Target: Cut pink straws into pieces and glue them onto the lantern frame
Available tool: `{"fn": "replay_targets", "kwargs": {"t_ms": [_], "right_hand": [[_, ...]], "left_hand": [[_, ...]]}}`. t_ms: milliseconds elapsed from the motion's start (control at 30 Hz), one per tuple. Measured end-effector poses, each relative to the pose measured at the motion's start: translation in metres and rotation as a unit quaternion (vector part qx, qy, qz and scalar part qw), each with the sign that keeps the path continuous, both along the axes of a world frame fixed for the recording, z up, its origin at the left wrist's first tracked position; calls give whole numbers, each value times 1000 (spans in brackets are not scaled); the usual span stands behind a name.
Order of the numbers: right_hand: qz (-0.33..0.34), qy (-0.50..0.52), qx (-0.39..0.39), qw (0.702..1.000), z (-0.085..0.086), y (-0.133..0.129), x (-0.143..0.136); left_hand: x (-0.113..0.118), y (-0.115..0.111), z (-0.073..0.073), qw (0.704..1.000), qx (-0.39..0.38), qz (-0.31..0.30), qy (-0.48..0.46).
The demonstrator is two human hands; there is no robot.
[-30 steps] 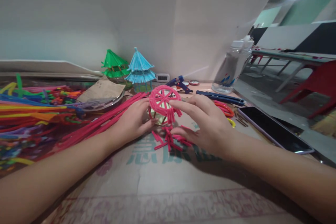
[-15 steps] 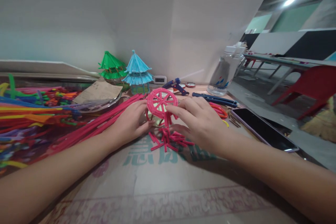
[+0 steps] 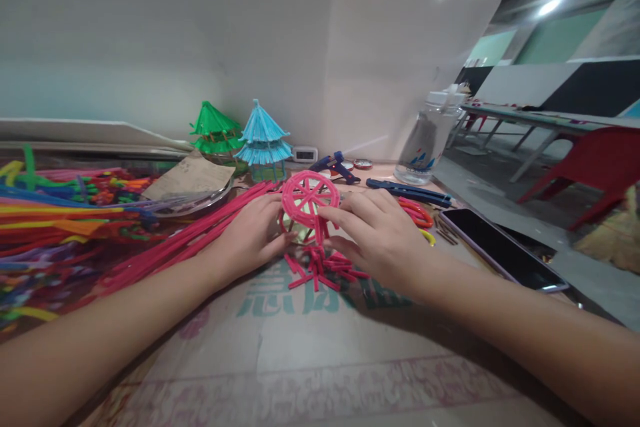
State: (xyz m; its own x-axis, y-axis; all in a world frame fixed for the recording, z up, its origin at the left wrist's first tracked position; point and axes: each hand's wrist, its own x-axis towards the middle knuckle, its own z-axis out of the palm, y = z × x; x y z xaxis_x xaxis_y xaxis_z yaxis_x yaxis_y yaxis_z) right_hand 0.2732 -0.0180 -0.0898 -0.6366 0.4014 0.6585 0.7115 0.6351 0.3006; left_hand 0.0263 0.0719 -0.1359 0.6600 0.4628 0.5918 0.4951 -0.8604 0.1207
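Note:
A pink wheel-shaped piece with spokes (image 3: 311,197) stands upright between my hands, on a pink frame that is partly hidden. My left hand (image 3: 257,230) closes its fingers on the frame's left side. On the right, my right hand (image 3: 373,230) pinches the piece at its lower right edge, thumb below the fingers. Short cut pink pieces (image 3: 320,270) lie in a loose pile just beneath. A bundle of long pink stems (image 3: 170,240) runs beside my left hand.
Behind stand a green pagoda model (image 3: 215,128), a blue one (image 3: 263,137) and a glue gun (image 3: 336,165). At right are a bottle (image 3: 425,140), a dark blue tool (image 3: 407,192) and a phone (image 3: 503,247). Colourful stems (image 3: 70,220) cover the left.
The pink wheel has turned slightly to face the camera more squarely and sits a little further right. Both hands keep nearly the same hold.

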Motion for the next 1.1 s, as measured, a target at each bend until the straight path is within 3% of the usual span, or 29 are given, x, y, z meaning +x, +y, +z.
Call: {"fn": "replay_targets", "kwargs": {"t_ms": [1100], "right_hand": [[4,6,-9,1000,-2,1,0]], "left_hand": [[0,1,-3,1000,7,1,12]]}}
